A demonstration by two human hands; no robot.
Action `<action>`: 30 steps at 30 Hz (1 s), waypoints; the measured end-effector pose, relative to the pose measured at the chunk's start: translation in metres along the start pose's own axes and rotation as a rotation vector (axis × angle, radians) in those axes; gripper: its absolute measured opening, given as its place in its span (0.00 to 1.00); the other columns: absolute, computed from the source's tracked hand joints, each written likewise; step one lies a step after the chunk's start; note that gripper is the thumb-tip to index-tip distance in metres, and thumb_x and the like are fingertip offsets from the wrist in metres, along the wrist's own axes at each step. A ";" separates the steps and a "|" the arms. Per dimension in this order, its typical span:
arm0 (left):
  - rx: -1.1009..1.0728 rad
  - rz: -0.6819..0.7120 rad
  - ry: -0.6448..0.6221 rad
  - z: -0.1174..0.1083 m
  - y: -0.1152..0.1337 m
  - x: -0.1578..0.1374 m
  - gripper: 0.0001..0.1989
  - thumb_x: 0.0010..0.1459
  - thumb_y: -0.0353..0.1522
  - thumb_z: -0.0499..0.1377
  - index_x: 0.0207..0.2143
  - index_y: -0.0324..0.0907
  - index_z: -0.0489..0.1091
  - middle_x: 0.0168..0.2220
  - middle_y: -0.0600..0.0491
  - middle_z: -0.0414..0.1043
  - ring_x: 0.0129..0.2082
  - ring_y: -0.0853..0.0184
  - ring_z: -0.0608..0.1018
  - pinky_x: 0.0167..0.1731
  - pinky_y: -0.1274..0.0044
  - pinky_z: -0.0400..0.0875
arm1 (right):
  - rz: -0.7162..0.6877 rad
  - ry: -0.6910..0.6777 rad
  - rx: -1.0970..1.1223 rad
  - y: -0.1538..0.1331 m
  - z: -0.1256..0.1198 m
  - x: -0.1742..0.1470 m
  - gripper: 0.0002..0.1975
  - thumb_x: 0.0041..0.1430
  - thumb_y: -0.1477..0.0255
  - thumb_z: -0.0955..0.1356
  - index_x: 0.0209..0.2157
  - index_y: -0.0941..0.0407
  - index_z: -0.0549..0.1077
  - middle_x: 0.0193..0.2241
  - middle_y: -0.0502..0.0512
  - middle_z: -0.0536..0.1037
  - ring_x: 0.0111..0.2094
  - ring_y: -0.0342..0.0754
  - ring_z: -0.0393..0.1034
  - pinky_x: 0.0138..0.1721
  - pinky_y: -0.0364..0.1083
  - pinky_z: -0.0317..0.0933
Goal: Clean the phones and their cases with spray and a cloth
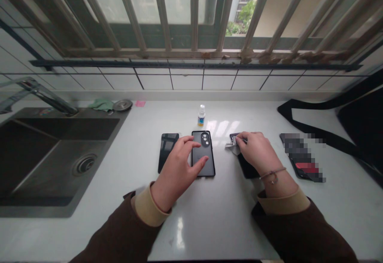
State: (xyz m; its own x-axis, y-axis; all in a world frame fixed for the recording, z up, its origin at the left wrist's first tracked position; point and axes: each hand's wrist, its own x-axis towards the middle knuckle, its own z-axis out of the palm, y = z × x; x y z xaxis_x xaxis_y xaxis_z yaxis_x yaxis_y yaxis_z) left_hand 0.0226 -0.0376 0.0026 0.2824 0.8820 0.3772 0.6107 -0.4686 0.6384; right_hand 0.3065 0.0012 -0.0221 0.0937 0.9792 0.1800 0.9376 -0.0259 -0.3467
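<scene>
My right hand (257, 151) pinches a small grey cloth (232, 147) at the top end of a dark phone (247, 169); the hand covers much of that phone. My left hand (181, 161) hovers with fingers apart and holds nothing. Below its fingertips lies a black phone (206, 163), back up, with a round-cornered camera block near its top. Partly behind the left hand is a black glossy slab (167, 147) that looks like a phone, screen up. A small white-capped bottle (201, 117) with a blue and yellow label stands behind them.
To the right lies another dark phone-like object (299, 157), partly pixelated. A black strap (311, 126) and dark bag sit at the far right. At left are a steel sink (68, 205), tap (50, 97), green cloth (101, 104), drain cover (122, 105) and pink slip (140, 103).
</scene>
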 end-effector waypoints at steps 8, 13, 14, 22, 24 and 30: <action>-0.059 0.000 -0.018 -0.002 0.003 0.002 0.12 0.66 0.33 0.69 0.50 0.41 0.76 0.60 0.39 0.73 0.63 0.50 0.77 0.64 0.53 0.72 | 0.073 0.031 0.148 -0.011 -0.003 0.005 0.11 0.69 0.70 0.69 0.40 0.58 0.86 0.42 0.68 0.83 0.54 0.62 0.77 0.56 0.57 0.71; -0.231 -0.053 -0.035 -0.004 0.008 0.001 0.12 0.69 0.37 0.66 0.52 0.43 0.76 0.61 0.39 0.73 0.64 0.51 0.76 0.66 0.54 0.70 | 0.146 -0.002 0.394 -0.023 -0.016 0.005 0.13 0.68 0.65 0.71 0.43 0.58 0.86 0.44 0.64 0.86 0.45 0.59 0.82 0.51 0.55 0.73; -0.321 -0.095 -0.048 -0.003 0.009 0.000 0.14 0.70 0.39 0.66 0.54 0.43 0.76 0.62 0.39 0.73 0.65 0.51 0.75 0.67 0.56 0.69 | 0.191 -0.025 0.514 -0.027 -0.019 0.003 0.15 0.67 0.62 0.71 0.44 0.57 0.86 0.43 0.63 0.87 0.43 0.58 0.82 0.49 0.54 0.73; -1.434 -0.704 -0.394 0.014 0.025 -0.007 0.36 0.74 0.57 0.51 0.74 0.48 0.61 0.62 0.38 0.76 0.63 0.48 0.78 0.65 0.53 0.68 | 0.299 -0.240 1.123 -0.072 -0.022 -0.025 0.25 0.61 0.49 0.75 0.47 0.56 0.84 0.32 0.54 0.85 0.29 0.50 0.75 0.30 0.47 0.65; -1.611 -0.746 -0.428 0.016 0.032 -0.005 0.34 0.77 0.55 0.46 0.72 0.45 0.65 0.60 0.39 0.79 0.63 0.49 0.78 0.66 0.55 0.67 | 0.235 -0.213 1.121 -0.083 -0.017 -0.034 0.23 0.63 0.50 0.74 0.47 0.55 0.84 0.35 0.55 0.84 0.34 0.52 0.77 0.34 0.48 0.69; -1.843 -0.828 -0.335 0.011 0.044 0.002 0.33 0.79 0.51 0.45 0.69 0.41 0.70 0.60 0.40 0.80 0.63 0.49 0.79 0.66 0.58 0.66 | 0.010 -0.007 1.006 -0.096 -0.013 -0.047 0.17 0.69 0.54 0.72 0.39 0.53 0.85 0.48 0.59 0.81 0.50 0.56 0.78 0.53 0.55 0.73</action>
State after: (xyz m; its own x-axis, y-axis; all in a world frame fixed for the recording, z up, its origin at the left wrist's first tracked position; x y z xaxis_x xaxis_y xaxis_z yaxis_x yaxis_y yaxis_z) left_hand 0.0582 -0.0555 0.0240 0.6161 0.7388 -0.2730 -0.6149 0.6678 0.4195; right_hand 0.2168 -0.0448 0.0143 0.0952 0.9811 0.1683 0.2175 0.1445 -0.9653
